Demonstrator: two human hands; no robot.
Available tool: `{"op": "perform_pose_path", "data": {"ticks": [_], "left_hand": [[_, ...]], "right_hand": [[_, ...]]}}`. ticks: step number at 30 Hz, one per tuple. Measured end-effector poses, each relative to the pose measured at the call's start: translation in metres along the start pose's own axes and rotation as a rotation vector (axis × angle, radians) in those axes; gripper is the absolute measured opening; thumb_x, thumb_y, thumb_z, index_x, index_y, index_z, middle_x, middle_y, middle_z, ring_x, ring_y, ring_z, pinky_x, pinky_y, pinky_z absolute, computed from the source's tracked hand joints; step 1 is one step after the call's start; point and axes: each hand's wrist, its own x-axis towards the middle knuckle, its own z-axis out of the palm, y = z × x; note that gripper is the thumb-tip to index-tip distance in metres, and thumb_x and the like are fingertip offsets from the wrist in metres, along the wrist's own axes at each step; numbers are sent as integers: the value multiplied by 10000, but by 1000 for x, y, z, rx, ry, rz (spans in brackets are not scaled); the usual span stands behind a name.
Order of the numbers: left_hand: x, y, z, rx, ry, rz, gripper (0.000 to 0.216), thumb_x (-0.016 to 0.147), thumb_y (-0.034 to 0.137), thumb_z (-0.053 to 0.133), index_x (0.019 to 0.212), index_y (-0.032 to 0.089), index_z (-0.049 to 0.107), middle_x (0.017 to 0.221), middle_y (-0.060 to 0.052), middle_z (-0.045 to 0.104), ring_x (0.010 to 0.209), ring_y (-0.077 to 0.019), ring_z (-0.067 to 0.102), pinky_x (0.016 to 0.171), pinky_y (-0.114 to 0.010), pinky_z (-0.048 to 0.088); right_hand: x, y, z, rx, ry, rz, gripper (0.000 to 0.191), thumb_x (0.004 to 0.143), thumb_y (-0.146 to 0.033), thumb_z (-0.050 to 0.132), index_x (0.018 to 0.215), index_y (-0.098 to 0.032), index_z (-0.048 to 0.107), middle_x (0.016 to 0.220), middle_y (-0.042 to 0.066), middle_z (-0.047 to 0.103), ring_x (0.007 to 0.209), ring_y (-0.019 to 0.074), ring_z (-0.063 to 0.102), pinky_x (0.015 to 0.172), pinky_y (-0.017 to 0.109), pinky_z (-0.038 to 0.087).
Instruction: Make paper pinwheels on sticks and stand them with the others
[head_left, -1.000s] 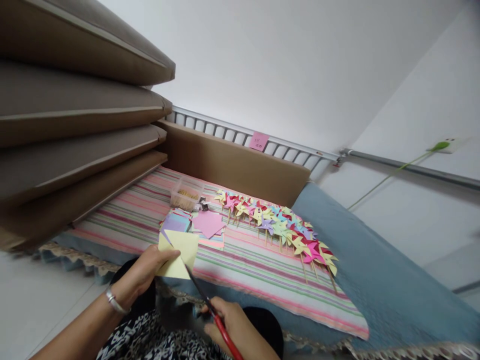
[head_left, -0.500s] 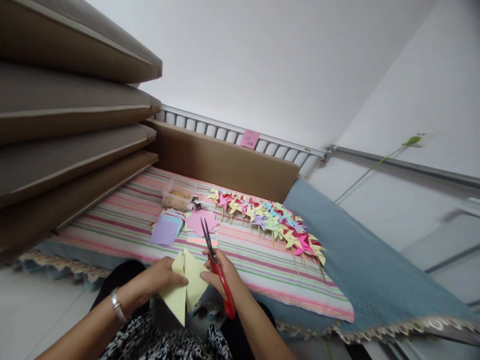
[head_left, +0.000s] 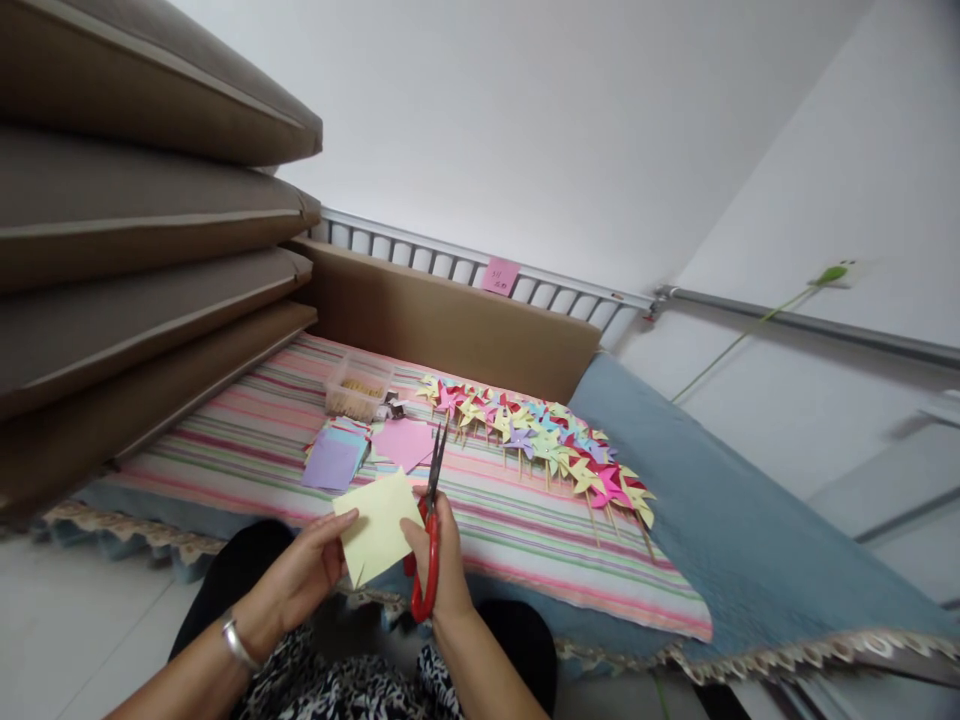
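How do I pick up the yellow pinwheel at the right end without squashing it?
I'd pinch the yellow pinwheel by its thin stick, coming from the near side. The stick pokes out from under the paper blades toward the near edge of the striped cloth, so fingers there should miss the folds.

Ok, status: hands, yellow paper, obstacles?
Left hand holding yellow paper. Right hand gripping red-handled scissors, also touching paper. Slit at paper's lower corner. Pinwheels lie clear of both hands.
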Motion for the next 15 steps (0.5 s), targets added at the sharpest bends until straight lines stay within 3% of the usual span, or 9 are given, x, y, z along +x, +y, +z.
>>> {"op": "perform_pose_path", "data": {"ticks": [6, 10, 15], "left_hand": [[2, -14, 6, 38, 19, 31, 412, 672, 238, 737, 1057, 112, 661, 936, -121, 746, 814, -270, 695, 753, -351, 529], [5, -8, -1, 131, 105, 129, 527, 598, 293, 775, 1079, 111, 661, 927, -123, 748, 814, -277, 690, 745, -341, 522], [7, 11, -18, 292, 175, 199, 526, 600, 313, 764, 1061, 82, 661, 923, -137, 744, 790, -274, 681, 733, -342, 513]], "right_hand": [[-7, 0, 14, -54, -6, -6, 349, 732, -171, 554, 1071, -200, 479, 955, 22, 608, 832, 165, 583, 770, 276, 455], [-10, -2, 11, -103, -55, 69, 365, 743, -220, 571, 1093, -190, 474, 810, 0, 575, 730, 153, 568, 693, 267, 459], [-25, 0, -14, -237, -275, 227, 389, 765, -355, 606, 1091, -166, 512, 706, -17, 559, 557, 115, 538, 564, 240, 439]]}}
